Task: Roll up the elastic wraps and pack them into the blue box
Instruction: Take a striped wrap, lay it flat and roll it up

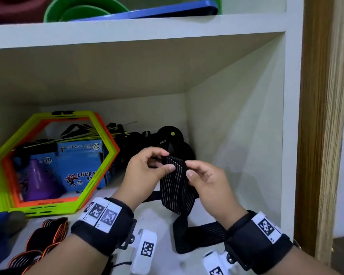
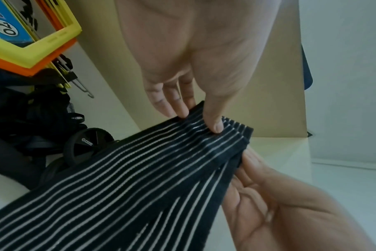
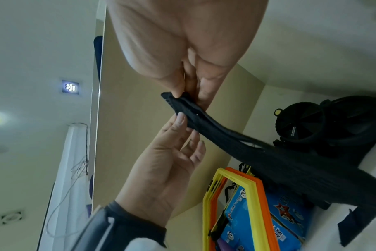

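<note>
A black elastic wrap with thin white stripes (image 1: 176, 187) hangs from both hands in front of the shelf, and its lower end lies folded on the shelf board (image 1: 199, 235). My left hand (image 1: 167, 161) pinches the wrap's top end, thumb on the striped face (image 2: 215, 122). Beside it, my right hand (image 1: 189, 168) pinches the same end, thumb and fingers on its edge (image 3: 178, 96). In the right wrist view the wrap (image 3: 268, 152) runs down to the right, and the left hand (image 3: 179, 121) touches it from below. A second wrap, black with orange stripes (image 1: 46, 237), lies loose at the lower left.
Green and orange hexagon frames (image 1: 87, 192) lean at the left, with blue Lucky Star boxes (image 1: 81, 161) and a purple cone (image 1: 38, 179) behind them. A black wheel (image 1: 169, 135) and black straps fill the back corner. The cabinet's side wall (image 1: 236, 135) is close on the right.
</note>
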{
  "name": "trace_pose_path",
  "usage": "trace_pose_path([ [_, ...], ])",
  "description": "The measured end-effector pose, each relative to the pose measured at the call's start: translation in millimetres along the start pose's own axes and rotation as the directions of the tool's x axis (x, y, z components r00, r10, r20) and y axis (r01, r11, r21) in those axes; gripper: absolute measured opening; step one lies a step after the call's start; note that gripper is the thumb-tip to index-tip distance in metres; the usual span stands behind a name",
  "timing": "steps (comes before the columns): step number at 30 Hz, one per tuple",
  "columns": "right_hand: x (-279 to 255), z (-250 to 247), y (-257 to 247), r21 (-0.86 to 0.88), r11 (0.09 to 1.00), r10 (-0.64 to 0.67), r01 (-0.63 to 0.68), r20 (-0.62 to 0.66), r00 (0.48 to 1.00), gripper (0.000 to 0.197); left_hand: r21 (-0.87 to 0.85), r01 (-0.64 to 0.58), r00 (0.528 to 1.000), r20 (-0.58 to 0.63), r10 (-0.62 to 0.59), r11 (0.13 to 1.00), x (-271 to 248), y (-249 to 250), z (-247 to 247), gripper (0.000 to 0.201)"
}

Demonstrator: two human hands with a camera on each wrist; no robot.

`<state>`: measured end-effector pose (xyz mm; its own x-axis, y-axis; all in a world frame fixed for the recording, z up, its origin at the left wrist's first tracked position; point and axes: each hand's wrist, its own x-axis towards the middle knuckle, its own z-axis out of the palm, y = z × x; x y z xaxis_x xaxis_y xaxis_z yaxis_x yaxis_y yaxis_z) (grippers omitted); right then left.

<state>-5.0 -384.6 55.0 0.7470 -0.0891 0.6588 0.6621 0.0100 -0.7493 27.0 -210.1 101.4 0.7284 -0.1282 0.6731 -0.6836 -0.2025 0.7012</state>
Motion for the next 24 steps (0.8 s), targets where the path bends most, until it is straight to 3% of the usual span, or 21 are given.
trace_pose_path([
  [4, 4, 1, -6, 0.057, 0.998, 0.037, -0.037, 0.000, 0.999, 0.033, 0.080, -0.102, 0.988, -0.111, 0.111, 0.992, 0, -6, -2, 0.029],
  [8, 7, 0, -12, 0.138, 0.987, 0.076, -0.078, 0.014, 0.997, 0.031, 0.126, -0.181, 0.971, -0.135, 0.197, 0.975, -1, -3, -1, 0.024],
  [18, 4, 6, -17, 0.296, 0.945, 0.137, -0.141, 0.035, 0.990, 0.030, -0.245, -0.044, 0.997, -0.078, 0.026, 0.968, 1, 3, 3, 0.019],
  [24, -2, 14, -20, 0.269, 0.950, 0.146, -0.157, 0.059, 0.987, 0.031, -0.266, -0.029, 0.995, -0.096, 0.004, 0.964, -6, 6, 9, 0.016],
])
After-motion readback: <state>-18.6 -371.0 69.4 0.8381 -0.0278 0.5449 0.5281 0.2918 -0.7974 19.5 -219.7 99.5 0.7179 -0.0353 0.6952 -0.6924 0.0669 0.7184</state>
